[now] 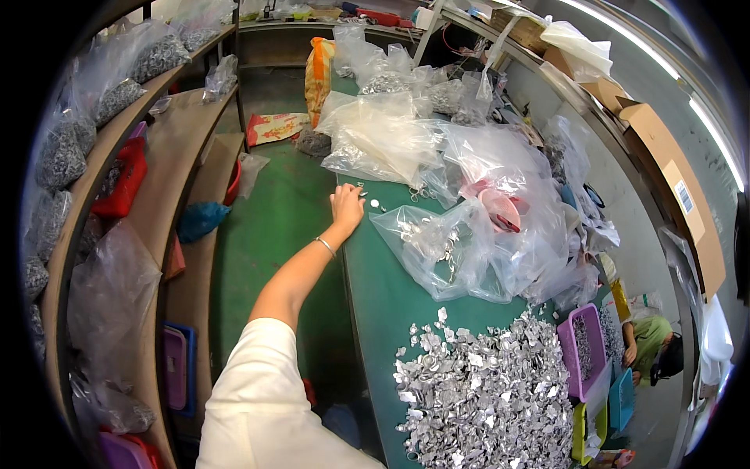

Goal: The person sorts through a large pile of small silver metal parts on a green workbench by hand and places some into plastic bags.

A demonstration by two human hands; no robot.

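Observation:
My left hand point(346, 209) reaches to the left edge of the green table point(375, 297), a bangle on its wrist. Its fingers are curled and closed at the tips beside small metal pieces point(362, 187); what they pinch, if anything, is too small to make out. Just right of the fingertips lies a round white piece point(375, 203). A clear plastic bag point(437, 242) with silvery metal pieces inside rests to the right of the hand. Nearer, a large heap of small silvery metal pieces point(484, 383) is spread over the table. My right hand is out of view.
More clear plastic bags point(383, 137) and a pink cup point(498, 209) cover the table's far part. Purple bin point(582, 352) and other coloured bins line its right side; another person point(655, 344) works beyond them. Shelves point(183, 133) with filled bags stand left across a green floor.

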